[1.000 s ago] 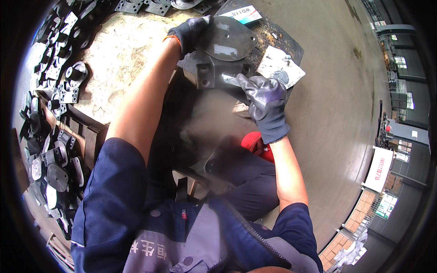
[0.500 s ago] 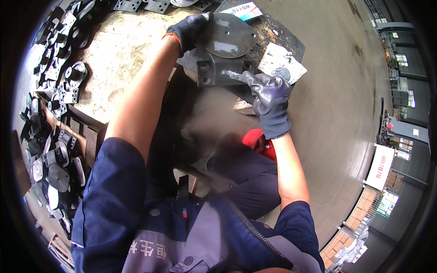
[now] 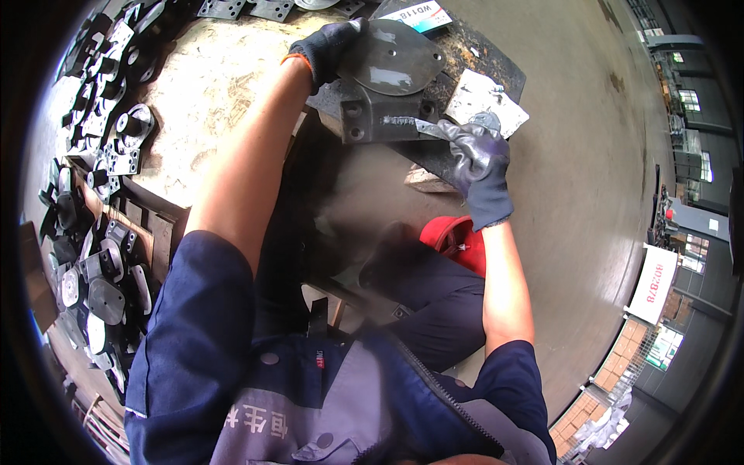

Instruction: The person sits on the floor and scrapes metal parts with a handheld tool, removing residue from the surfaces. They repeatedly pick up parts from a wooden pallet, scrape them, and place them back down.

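As the worker's two gloved hands meet one dark metal part, its oval plate (image 3: pixel 399 62) serves as the centre of the clock face for all bearings given. Pale smears mark the plate's surface, and at six o'clock the part's rectangular block (image 3: pixel 372 120), bored with holes, adjoins it. The left hand (image 3: pixel 333 50), at nine o'clock, is closed about the plate's rim; the fingertips behind the plate are hidden. The right hand (image 3: pixel 477 155), between four and five o'clock, has its fingers curled together, pinching a narrow, flat, blade-like tool (image 3: pixel 431 127). The tool's tip lies over the block, at the end of a white streak (image 3: pixel 399 121); whether it presses on the metal cannot be told. Near four o'clock, just beside the right hand, rests a white sheet (image 3: pixel 492 97) bearing a grey patch. A small box (image 3: pixel 418 15) lies at one o'clock, and the dark, stained bench top (image 3: pixel 508 74) extends toward three. Toward nine o'clock spreads a pale wooden board (image 3: pixel 217 93), with further metal parts (image 3: pixel 132 128) beyond it. A red, round-rimmed object (image 3: pixel 457 236) stands just past five, well below the block.
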Demonstrator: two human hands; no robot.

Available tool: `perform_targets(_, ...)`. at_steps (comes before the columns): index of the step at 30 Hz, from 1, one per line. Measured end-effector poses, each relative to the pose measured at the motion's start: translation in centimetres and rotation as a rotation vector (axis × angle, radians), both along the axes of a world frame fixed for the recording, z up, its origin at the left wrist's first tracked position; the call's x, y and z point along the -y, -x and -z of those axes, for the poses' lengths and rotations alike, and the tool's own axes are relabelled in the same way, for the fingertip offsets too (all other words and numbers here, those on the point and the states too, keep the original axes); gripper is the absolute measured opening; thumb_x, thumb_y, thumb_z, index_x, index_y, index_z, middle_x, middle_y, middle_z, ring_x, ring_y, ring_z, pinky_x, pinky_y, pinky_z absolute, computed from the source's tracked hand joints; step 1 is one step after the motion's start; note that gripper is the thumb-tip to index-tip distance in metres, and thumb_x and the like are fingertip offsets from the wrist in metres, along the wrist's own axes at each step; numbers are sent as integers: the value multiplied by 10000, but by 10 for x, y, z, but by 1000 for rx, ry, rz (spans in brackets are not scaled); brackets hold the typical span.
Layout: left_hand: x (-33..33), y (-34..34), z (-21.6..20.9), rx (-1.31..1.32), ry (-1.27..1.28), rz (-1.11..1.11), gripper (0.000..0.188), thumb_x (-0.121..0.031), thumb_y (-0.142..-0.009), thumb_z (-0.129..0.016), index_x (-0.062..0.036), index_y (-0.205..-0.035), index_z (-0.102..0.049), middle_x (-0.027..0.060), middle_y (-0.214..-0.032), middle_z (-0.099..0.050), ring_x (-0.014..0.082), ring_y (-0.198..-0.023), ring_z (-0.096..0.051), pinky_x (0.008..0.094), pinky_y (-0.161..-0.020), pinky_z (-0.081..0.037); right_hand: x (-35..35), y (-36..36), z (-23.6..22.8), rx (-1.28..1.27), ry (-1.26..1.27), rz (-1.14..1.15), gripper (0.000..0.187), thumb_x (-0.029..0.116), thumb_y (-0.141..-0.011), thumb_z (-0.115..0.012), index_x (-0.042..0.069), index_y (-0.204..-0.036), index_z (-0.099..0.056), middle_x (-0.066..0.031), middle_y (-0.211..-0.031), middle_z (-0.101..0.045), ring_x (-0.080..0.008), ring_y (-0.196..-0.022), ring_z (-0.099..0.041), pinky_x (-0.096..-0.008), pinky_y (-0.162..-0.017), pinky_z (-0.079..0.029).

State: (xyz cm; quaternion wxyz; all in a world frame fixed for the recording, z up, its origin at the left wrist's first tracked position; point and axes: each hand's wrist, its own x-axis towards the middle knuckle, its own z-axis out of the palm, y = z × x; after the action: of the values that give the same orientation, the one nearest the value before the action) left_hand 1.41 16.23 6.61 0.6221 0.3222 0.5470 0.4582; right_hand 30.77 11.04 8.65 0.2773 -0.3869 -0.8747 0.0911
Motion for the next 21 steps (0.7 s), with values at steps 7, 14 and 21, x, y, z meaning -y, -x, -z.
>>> perform_targets(7, -5, 16, 17, -770, -468, 267, 265, -248, -833, -569, -36, -989, -548, 140, -853, -597, 260, -758, -578, 312, -638, -452, 13, 9, -14, 110, -163, -102, 161, 135, -762, -631, 83, -906, -678, -79, -697, -629, -199, -561, -562, -306, -507, -442)
perform_targets(14, 5, 8, 1, -476, -332, 141, 274, -264, -849, -533, -30, -990, -554, 109, -841, -588, 234, -770, -567, 316, -657, -457, 22, 40, -11, 201, -81, 157, 242, 314, -769, -634, 93, -671, -638, -115, -567, -558, -278, -539, -547, -391, -534, -431)
perform_targets(21, 2, 4, -1, -371, -173, 104, 347, -404, -880, -494, -74, -938, -585, 31, -771, -570, 104, -670, -524, 260, -590, -436, 21, 32, -1, 143, -115, 170, 221, 313, -777, -638, 105, -705, -664, -86, -602, -588, -281, -563, -548, -394, -571, -436)
